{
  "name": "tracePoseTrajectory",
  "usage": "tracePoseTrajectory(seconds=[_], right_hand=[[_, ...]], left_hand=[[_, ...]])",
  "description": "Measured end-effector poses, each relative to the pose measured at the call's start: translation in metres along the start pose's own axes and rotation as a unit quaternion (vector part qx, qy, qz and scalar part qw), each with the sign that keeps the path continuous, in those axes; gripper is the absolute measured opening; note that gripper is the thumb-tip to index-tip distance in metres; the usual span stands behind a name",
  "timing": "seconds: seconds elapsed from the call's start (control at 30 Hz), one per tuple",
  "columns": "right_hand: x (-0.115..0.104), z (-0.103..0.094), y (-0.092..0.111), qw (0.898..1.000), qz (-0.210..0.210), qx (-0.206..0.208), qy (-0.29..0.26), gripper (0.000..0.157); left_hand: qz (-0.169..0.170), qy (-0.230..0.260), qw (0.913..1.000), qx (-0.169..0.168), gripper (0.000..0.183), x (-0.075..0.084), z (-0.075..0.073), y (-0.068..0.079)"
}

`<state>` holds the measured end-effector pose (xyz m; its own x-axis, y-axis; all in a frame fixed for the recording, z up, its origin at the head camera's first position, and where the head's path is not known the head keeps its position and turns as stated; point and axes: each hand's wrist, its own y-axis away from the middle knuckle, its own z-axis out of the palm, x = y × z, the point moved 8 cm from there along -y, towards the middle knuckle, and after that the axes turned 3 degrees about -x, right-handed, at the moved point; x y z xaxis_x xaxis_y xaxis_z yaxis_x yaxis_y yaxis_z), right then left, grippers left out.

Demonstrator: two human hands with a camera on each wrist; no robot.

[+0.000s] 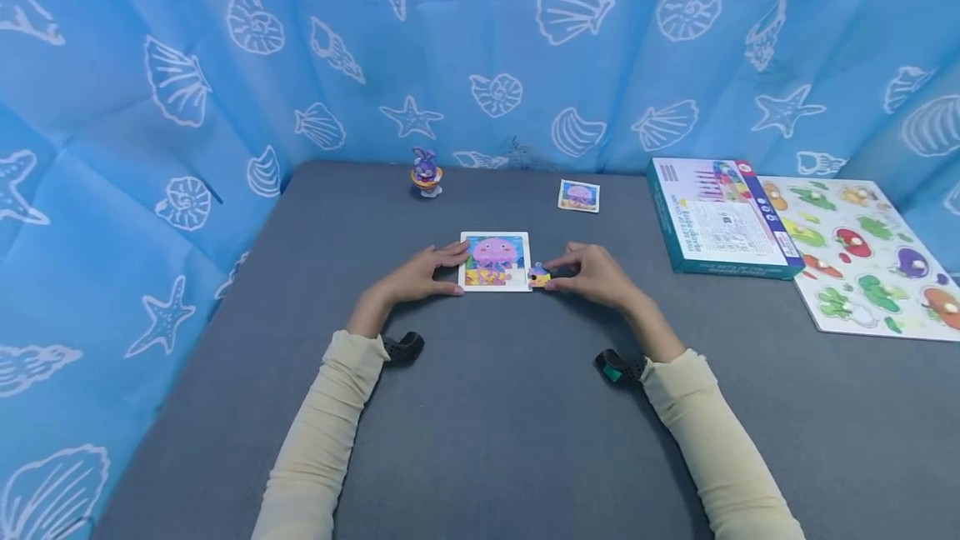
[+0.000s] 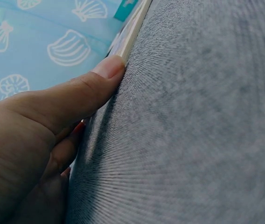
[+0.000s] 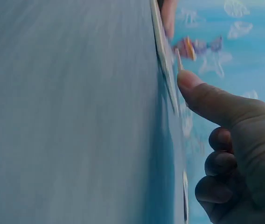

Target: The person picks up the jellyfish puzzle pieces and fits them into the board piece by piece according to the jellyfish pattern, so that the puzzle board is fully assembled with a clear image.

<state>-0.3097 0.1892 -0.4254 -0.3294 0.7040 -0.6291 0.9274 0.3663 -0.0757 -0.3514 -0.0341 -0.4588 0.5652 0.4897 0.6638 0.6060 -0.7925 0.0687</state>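
Observation:
A small square jigsaw puzzle [image 1: 495,290] with a white border lies flat on the grey table, showing a pink jellyfish. Bare white shows at the picture's lower right. My left hand [image 1: 420,275] holds the puzzle by its left side, fingers near the upper corner and thumb near the lower one. In the left wrist view the thumb [image 2: 107,67] presses against the board's edge. Beside the puzzle's right border, my right hand [image 1: 596,273] pinches a yellow and purple puzzle piece [image 1: 538,275] between thumb and fingers. The right wrist view shows this piece [image 3: 178,58] edge-on, raised above the board.
A small jellyfish picture card [image 1: 579,196] lies behind the puzzle. At the back left stands a purple rabbit figurine [image 1: 426,173]. To the right are a teal-sided box [image 1: 723,219] and a vegetable puzzle board [image 1: 885,257] partly under it. A blue shell-patterned curtain [image 1: 480,48] borders the table.

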Motion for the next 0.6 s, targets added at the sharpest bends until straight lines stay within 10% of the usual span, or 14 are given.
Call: tracePoseTrajectory(seconds=[0.6], right_hand=[[-0.024,0.02,-0.02,0.998,0.009,-0.016,0.053,0.028]], left_hand=[[0.005,0.015,0.9999,-0.005,0.068,0.008,0.003,-0.004]])
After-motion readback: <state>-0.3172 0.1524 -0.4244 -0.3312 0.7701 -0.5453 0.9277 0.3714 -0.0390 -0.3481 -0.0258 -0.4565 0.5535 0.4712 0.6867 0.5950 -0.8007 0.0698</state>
